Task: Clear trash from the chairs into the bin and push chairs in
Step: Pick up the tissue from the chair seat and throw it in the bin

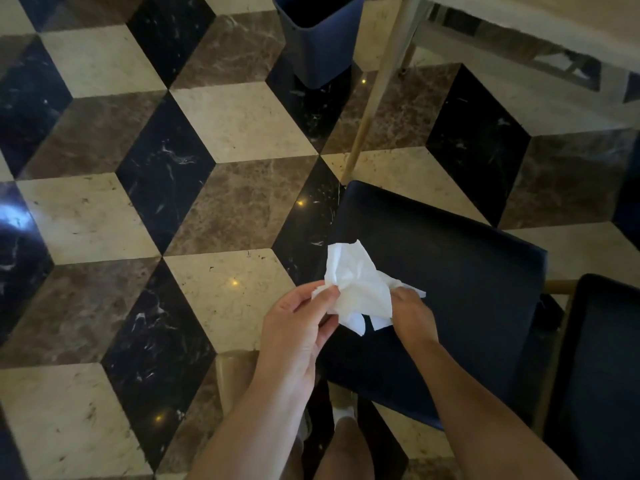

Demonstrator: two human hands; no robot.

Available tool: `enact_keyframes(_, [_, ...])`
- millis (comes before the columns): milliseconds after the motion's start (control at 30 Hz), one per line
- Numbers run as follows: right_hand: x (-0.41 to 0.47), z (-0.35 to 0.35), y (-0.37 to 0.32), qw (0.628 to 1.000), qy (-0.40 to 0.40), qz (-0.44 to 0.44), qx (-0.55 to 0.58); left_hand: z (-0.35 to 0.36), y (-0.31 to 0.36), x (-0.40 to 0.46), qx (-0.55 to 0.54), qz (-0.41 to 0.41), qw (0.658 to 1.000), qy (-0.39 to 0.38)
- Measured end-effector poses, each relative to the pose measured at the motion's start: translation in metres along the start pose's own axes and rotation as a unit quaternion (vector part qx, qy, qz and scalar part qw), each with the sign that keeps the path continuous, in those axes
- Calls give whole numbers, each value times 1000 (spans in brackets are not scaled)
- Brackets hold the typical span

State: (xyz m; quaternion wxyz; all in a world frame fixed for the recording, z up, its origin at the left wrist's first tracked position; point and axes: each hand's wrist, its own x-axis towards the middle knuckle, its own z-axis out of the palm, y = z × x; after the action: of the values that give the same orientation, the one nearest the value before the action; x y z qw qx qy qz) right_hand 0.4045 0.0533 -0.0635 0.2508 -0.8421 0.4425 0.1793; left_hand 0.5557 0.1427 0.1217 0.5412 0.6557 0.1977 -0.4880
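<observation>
Over the near left corner of a dark chair, both hands hold one crumpled white tissue between them. No brand, label or writing can be read on the tissue or on anything else in view. The left hand pinches the tissue's left edge between thumb and curled fingers, with the paper rising above the fingertips. The right hand grips the right side, its fingers curled under the paper so that a small flap sticks out beyond the knuckles. The tissue hangs in the air between the two hands, above the seat edge and not resting on it, with its lower corners drooping down. A second dark chair stands just beside the first, at the right edge of the view. A dark blue bin stands on the floor well apart from the hands, at the top of the view, next to a pale table leg. The table runs across the upper right corner. The floor is patterned in cream, brown and black marble diamonds.
</observation>
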Motion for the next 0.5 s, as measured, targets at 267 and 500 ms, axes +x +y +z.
enact_keyframes(267, [-30, -62, -3, 992, 109, 4, 61, 10, 12, -23, -2, 4, 999, 33])
enact_keyframes(500, [-82, -180, -56, 975, 170, -27, 138, 4, 63, -76, 1, 39, 999, 26])
